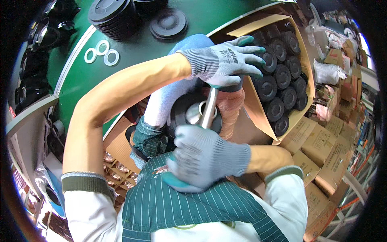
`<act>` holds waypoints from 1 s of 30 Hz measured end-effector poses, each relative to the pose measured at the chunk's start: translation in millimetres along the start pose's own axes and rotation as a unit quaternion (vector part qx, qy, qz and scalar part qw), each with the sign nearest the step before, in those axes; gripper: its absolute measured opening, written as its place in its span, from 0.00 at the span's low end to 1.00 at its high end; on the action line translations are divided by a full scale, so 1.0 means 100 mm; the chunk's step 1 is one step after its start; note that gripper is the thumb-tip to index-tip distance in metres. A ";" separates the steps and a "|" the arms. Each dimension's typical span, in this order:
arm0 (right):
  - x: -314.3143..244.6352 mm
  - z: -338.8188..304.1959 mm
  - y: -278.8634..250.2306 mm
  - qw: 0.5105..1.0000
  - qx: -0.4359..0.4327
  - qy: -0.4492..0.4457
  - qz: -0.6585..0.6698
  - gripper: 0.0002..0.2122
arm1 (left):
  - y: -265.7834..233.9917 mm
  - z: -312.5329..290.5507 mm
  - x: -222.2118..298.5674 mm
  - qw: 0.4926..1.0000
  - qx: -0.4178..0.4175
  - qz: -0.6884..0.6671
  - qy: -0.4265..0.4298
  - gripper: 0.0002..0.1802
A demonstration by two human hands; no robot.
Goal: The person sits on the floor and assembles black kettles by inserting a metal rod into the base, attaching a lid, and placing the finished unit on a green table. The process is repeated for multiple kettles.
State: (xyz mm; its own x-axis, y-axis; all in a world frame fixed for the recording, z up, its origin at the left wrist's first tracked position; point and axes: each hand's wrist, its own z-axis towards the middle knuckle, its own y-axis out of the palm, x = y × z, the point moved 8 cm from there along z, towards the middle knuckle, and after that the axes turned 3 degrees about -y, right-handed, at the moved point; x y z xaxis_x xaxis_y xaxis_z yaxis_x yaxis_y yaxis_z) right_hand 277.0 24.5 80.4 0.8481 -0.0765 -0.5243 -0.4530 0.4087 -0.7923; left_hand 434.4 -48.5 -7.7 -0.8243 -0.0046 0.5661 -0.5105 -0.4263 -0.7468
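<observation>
My left hand, in a grey glove with teal fingertips, reaches across to the right, fingers stretched and spread. Its underside is at the upper end of a shiny metal tube; whether it touches is hidden. My right hand, in a matching glove and slightly blurred, is closed like a fist around the tube's lower end, close to my apron. Behind the tube, between my legs, sits a round black part with a shiny metal centre. Much of that part is covered by the tube and my right hand.
A green table carries stacked black discs, a lower disc pile and white rings. To the right, an open carton holds several black round pieces. Closed cartons stand beyond. Compartmented shiny parts lie lower left.
</observation>
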 end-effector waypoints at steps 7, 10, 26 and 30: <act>-0.06 -0.28 -0.24 0.992 0.100 0.054 0.060 0.15 | -0.26 -0.47 0.12 0.979 0.063 -0.183 -0.068 0.22; 0.13 -0.89 -0.33 0.904 0.337 0.204 0.163 0.29 | -0.28 -0.91 0.11 0.983 0.062 -0.085 -0.153 0.23; 0.08 -1.00 -0.64 0.862 0.386 0.330 -0.015 0.47 | -0.50 -4.28 0.67 0.561 0.257 0.304 -0.725 0.39; 0.63 -1.06 -0.73 0.684 0.608 0.297 0.272 0.36 | -0.68 -3.25 1.49 0.786 0.413 0.309 -0.342 0.52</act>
State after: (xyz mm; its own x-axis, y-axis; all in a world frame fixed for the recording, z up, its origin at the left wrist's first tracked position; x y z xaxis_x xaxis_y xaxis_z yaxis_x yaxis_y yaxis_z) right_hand 334.0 -106.9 72.1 0.2200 0.1804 -0.9587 0.2126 0.9503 0.2276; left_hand 267.1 274.2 14.2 -0.3832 -0.8063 0.4507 0.5008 -0.5913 -0.6321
